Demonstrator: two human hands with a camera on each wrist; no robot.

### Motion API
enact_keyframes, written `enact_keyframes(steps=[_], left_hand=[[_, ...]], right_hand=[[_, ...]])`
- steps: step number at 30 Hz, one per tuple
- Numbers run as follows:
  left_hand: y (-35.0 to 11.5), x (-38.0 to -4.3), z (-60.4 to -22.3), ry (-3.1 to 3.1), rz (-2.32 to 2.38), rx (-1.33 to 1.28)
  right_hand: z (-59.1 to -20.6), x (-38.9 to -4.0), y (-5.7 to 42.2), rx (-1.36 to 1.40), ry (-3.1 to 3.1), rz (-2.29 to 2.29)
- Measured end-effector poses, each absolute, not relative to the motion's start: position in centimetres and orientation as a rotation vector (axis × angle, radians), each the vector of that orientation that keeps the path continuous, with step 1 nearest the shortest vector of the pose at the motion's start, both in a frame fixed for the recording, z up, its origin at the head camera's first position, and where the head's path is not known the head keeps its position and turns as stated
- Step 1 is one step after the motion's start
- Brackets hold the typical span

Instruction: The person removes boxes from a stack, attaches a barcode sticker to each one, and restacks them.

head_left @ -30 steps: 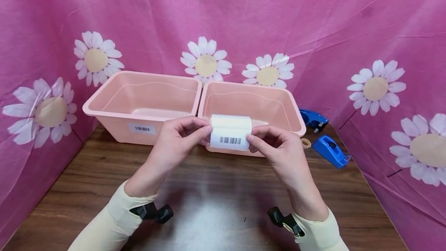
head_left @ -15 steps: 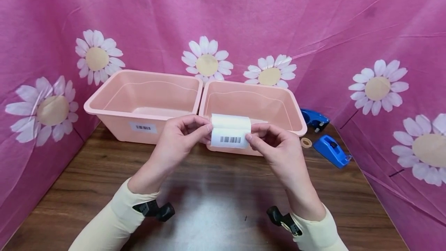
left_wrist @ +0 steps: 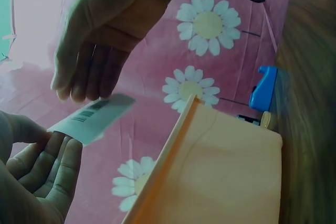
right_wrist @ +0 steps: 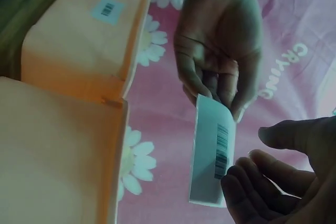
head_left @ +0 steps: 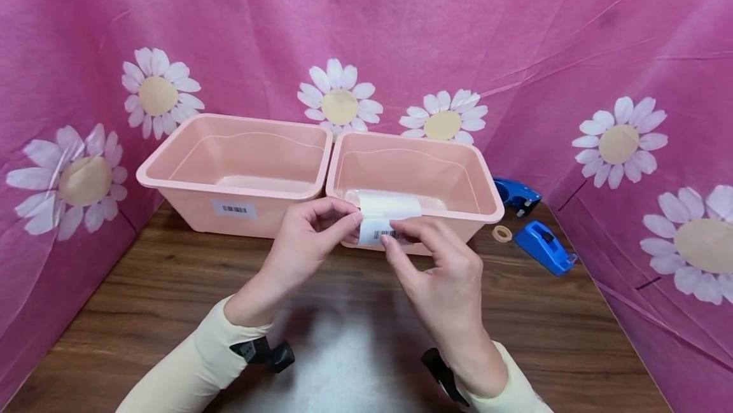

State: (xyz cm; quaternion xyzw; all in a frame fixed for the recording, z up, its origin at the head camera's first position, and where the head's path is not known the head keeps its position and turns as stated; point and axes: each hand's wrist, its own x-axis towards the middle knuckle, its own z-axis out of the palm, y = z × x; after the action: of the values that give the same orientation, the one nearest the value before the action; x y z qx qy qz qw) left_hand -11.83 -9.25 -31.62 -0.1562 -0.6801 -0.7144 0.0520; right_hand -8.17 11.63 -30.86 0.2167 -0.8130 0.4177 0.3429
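currently, a white label with a printed barcode is held up at the near side of the right-hand pink bin, overlapping its front rim in the head view; whether it touches the bin, i cannot tell. the left hand pinches its left end, thumb in front and fingers curled behind. opposite, the right hand is just beside the barcode, its fingers bent and a gap standing between them and the thumb; whether a fingertip touches the label is hard to tell. both forearms reach forward and inward in pale yellow sleeves, each with a black strap device at the wrist.

the barcode's bars are plain, but any digits are too small to read. a second barcode label sits on the front wall of the left-hand bin, which stands close beside the other. to the right on the brown wood-grain worktop are a tan ring, a blue tape dispenser and another blue tool. behind hangs a pink daisy cloth, where pale capitals seen from the right wrist spell "crying".
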Motion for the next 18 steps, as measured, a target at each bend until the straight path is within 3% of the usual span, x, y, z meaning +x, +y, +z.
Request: enact_keyframes(steps=[18], left_hand=[[-8.66,-11.4,-31.85,-2.102,-2.227,-0.496]], right_hand=[[-31.97,-8.73,10.87,0.601,-2.09,1.045]])
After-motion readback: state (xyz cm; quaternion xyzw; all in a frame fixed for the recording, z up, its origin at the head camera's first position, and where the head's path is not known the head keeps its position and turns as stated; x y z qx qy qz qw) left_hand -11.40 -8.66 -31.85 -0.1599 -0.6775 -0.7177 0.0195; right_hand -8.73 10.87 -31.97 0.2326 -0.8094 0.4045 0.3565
